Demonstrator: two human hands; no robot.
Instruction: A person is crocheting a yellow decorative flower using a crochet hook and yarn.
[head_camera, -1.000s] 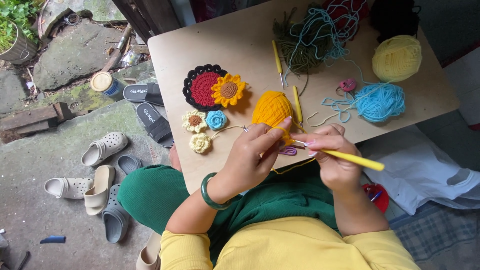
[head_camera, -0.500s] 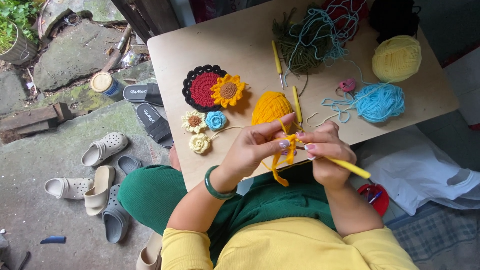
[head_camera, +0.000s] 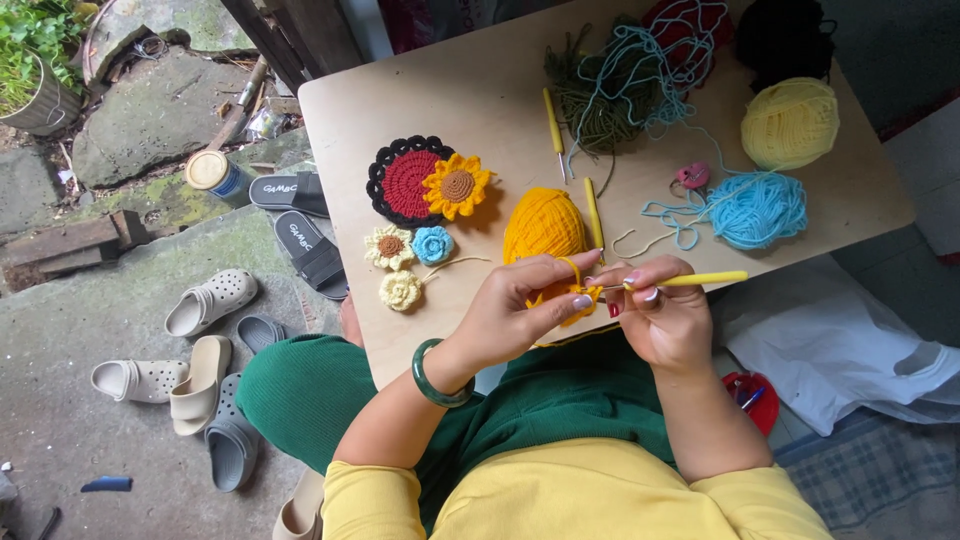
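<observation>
My left hand (head_camera: 520, 310) pinches a small orange crochet piece (head_camera: 562, 293), with orange yarn looped over the forefinger. My right hand (head_camera: 655, 310) grips a yellow crochet hook (head_camera: 700, 279) whose tip meets that piece. Both hands hover over the near edge of a light wooden table (head_camera: 480, 100). Just beyond them lies the orange yarn ball (head_camera: 543, 224). A green bangle (head_camera: 430, 375) circles my left wrist.
On the table lie a red and black round doily (head_camera: 400, 183), an orange sunflower (head_camera: 457, 186), small cream and blue flowers (head_camera: 410, 250), two more hooks (head_camera: 553, 122), blue (head_camera: 758, 208), pale yellow (head_camera: 790, 122), green and black yarn. Sandals and clogs (head_camera: 210, 300) litter the ground at left.
My right hand has turned the hook from pointing down-right to nearly level. My left hand has lifted the orange piece slightly and stretched its forefinger with the yarn.
</observation>
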